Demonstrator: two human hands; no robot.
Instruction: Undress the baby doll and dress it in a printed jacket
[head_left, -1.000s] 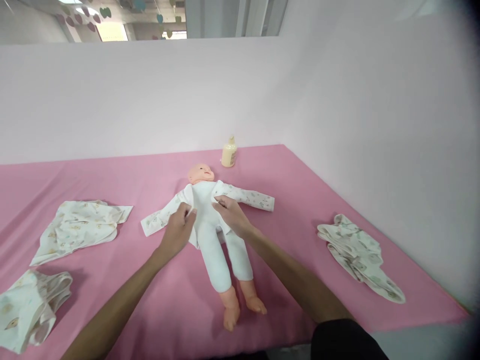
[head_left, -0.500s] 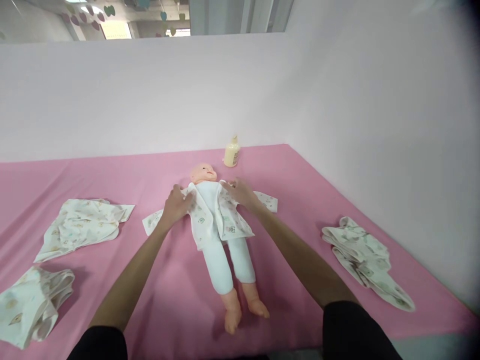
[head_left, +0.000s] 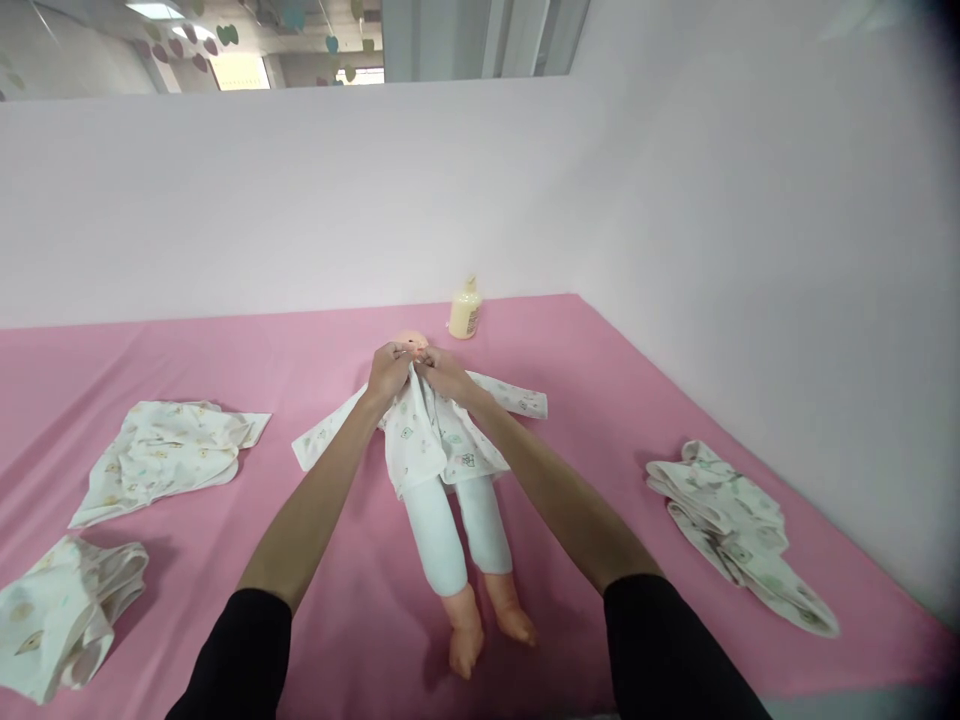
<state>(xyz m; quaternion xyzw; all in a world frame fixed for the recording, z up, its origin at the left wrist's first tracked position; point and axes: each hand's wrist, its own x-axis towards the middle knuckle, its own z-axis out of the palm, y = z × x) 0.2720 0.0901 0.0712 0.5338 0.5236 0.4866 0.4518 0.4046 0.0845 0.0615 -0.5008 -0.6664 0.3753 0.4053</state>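
Note:
A baby doll (head_left: 433, 540) lies on its back on a pink sheet (head_left: 360, 620), its feet toward me. It has on a white printed baby jacket (head_left: 412, 440) over a plain white suit. At the doll's neck, my left hand (head_left: 390, 372) pinches one front edge of the jacket. Close against it, my right hand (head_left: 444, 372) is closed on the other front edge. The two edges meet at the collar and are slightly raised. My hands cover much of the doll's head, and my fingertips partly hide what they grip.
Behind the head stands a pale yellow pump bottle (head_left: 465, 310). On the left lie a spread printed garment (head_left: 165, 455) and a crumpled printed cloth (head_left: 67, 610). A folded printed garment (head_left: 731, 525) is on the right. White walls (head_left: 300, 200) border the back and right.
Both hands have moved inward and up to the doll's neck, drawing the jacket's two front edges together. The jacket front, which lay apart over the chest, now covers it.

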